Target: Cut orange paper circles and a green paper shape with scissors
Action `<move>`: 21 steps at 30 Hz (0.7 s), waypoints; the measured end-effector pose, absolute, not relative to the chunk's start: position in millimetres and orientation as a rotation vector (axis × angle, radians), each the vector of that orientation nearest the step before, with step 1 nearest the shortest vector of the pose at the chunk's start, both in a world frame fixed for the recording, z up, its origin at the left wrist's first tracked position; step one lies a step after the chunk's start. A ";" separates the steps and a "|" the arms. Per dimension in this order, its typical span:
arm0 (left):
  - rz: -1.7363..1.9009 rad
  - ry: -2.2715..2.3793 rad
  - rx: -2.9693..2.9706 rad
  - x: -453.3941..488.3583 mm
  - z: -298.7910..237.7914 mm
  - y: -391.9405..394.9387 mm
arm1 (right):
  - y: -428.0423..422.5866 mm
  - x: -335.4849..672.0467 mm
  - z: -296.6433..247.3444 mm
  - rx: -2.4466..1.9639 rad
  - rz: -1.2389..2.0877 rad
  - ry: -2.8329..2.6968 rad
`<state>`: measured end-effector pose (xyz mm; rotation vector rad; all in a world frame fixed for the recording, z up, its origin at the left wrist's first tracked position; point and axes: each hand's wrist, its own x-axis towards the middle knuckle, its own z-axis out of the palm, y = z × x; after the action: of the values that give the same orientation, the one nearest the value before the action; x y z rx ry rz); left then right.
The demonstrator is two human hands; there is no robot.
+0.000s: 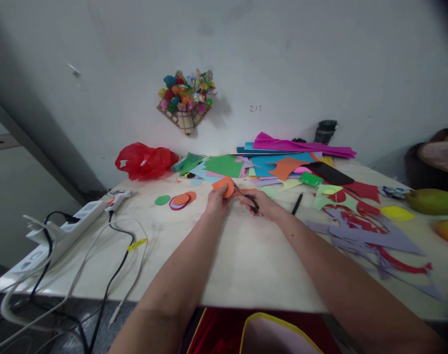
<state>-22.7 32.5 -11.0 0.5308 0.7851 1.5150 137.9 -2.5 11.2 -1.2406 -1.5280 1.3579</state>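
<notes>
Fingers of my left hand [217,200] are closed on a piece of orange paper [228,187], held just above the table. My right hand [262,205] grips black-handled scissors [252,201], whose blades lie against the right edge of the orange paper. Another bit of orange paper shows behind the scissors, partly hidden by my hand. Left of my hands lie a green paper circle [162,200] and a small overlapping group of orange circles [181,199], with a red-rimmed pale one under them. A black pen [297,204] rests right of my right hand.
Coloured paper sheets [224,165] spread along the back, with magenta paper [301,144] on top. Purple and red scraps [371,236] cover the right side, near a mango [432,201]. At left are a red plastic bag [146,160], a power strip [61,236], a glue gun [118,198] and cables.
</notes>
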 end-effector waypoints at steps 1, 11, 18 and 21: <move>1.518 0.794 0.525 -22.8 -11.1 32.7 | -1.7 138.4 9.9 -1.241 1.357 -1.531; 1.528 0.794 0.510 -20.9 -12.6 33.3 | 0.0 142.3 6.7 -1.229 1.375 -1.549; 1.479 0.761 0.604 -21.1 -14.2 30.9 | -2.3 143.7 10.1 -1.228 1.375 -1.542; 1.465 0.773 0.620 -20.8 -13.5 29.5 | -3.1 144.0 11.2 -1.220 1.385 -1.533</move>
<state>-20.8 29.5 -13.5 0.6203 0.7729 1.4654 144.0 -3.1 11.2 -1.2195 -1.5335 1.3847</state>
